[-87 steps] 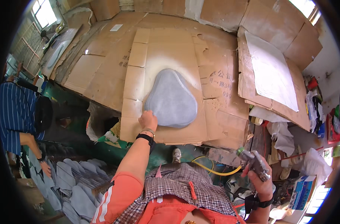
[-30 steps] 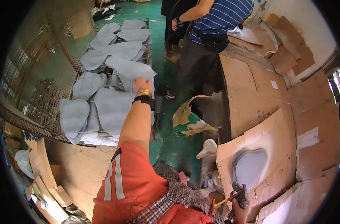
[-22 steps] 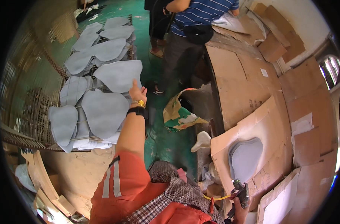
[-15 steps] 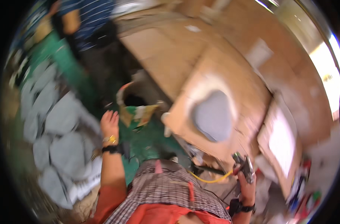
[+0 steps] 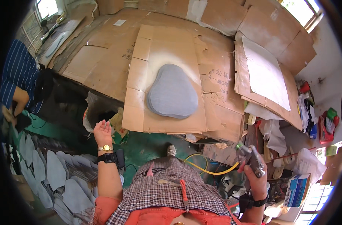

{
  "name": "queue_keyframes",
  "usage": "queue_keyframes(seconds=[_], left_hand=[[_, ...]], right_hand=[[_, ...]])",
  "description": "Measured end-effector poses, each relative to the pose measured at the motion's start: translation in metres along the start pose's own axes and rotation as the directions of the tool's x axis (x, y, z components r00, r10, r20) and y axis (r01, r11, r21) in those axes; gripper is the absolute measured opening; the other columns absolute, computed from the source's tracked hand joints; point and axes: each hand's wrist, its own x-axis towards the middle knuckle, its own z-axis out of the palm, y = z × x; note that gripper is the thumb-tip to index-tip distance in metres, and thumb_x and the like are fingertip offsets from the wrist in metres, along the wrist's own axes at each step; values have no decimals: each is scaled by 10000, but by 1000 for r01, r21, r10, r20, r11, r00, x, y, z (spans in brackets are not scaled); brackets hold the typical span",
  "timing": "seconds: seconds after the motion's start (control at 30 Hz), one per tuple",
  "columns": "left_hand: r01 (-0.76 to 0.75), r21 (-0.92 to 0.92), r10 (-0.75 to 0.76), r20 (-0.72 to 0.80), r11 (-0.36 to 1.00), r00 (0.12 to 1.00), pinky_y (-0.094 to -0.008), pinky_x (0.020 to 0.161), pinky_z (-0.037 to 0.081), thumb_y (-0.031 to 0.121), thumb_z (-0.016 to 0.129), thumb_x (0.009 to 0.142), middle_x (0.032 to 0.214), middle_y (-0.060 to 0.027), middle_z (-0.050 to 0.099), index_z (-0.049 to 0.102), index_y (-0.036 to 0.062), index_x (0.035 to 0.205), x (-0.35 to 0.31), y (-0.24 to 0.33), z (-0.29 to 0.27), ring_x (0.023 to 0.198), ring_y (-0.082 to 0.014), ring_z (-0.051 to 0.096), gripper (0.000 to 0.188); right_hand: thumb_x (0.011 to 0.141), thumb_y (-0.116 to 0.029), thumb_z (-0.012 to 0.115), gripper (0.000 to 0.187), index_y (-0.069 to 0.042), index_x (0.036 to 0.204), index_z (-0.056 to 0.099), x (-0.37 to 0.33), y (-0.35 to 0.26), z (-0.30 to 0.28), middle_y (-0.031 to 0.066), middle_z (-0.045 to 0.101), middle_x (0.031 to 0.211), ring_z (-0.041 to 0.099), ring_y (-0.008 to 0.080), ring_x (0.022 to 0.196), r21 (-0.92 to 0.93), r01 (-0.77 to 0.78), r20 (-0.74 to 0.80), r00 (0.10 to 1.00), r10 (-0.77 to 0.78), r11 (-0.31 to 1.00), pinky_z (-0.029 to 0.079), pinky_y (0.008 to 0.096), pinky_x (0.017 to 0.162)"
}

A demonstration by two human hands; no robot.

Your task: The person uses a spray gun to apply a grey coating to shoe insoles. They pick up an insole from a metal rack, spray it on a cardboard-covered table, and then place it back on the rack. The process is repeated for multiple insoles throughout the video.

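My right hand (image 5: 256,180) is closed around a metal spray gun (image 5: 252,159) with a green tip, off the near right corner of the cardboard-covered table. From the gun a yellow hose (image 5: 212,173) curves away to the left. My left hand (image 5: 102,134) is raised palm up at the table's near left, fingers apart and holding nothing. Between and beyond the hands, a rounded, roughly triangular grey pad (image 5: 173,92) lies on a cardboard sheet (image 5: 139,112); its edge looks layered. Whitish residue surrounds its far side.
Many grey cut pieces (image 5: 54,170) stand stacked on the lower left. A bin-like container (image 5: 89,114) is behind my left hand. A board with a white sheet (image 5: 266,71) leans at the right. Another person in a striped shirt (image 5: 21,71) is at the far left.
My view has turned left and steadied, so the table and grey pad appear squarer in front. The spray gun stays in my right hand; my left hand remains open.
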Motion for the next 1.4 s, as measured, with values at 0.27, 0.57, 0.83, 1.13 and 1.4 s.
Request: queue_keyframes(seconds=[0.27, 0.57, 0.83, 1.13, 1.4], left_hand=[[78, 30, -79, 18, 997, 997, -376, 894, 408, 206, 608, 809, 919, -3, 614, 580, 87, 893, 0, -27, 17, 925, -198, 581, 148], [40, 73, -40, 4, 997, 999, -348, 826, 424, 207, 606, 834, 908, -12, 593, 554, 97, 963, -17, -28, 19, 860, -190, 582, 178], [83, 131, -81, -19, 988, 997, -354, 807, 444, 162, 602, 799, 889, -18, 602, 552, 86, 1074, -4, -39, -1, 814, -194, 594, 290], [4, 426, -59, 117, 905, 991, -281, 634, 467, 98, 607, 787, 785, -36, 602, 538, 57, 1097, -25, -86, 48, 665, -159, 595, 320], [-289, 754, 25, 341, 590, 940, -250, 598, 456, 18, 578, 769, 762, -28, 613, 625, -6, 993, 13, -137, 83, 637, -90, 552, 230]], right_hand=[[821, -51, 642, 560, 28, 1324, 410, 10, 6, 14, 82, 605, 885, 595, 153, 806, 165, -9, 217, 976, -27, 986, 483, 292, 752], [840, -123, 649, 539, 42, 1301, 425, 32, 4, 9, 49, 602, 827, 583, 126, 753, 70, 94, -69, 994, -89, 993, 475, 264, 712], [822, -133, 672, 573, 42, 1308, 423, 2, 13, -10, 66, 615, 847, 595, 130, 754, 105, -72, 129, 990, 58, 992, 480, 258, 703], [844, -165, 655, 545, 31, 1300, 431, 42, 4, 8, 56, 601, 875, 590, 130, 750, 93, 50, -59, 997, -45, 994, 484, 268, 704], [817, -107, 667, 574, 42, 1312, 418, 20, 8, -23, 58, 603, 869, 595, 123, 773, 64, -64, 91, 994, 58, 996, 500, 269, 753]])
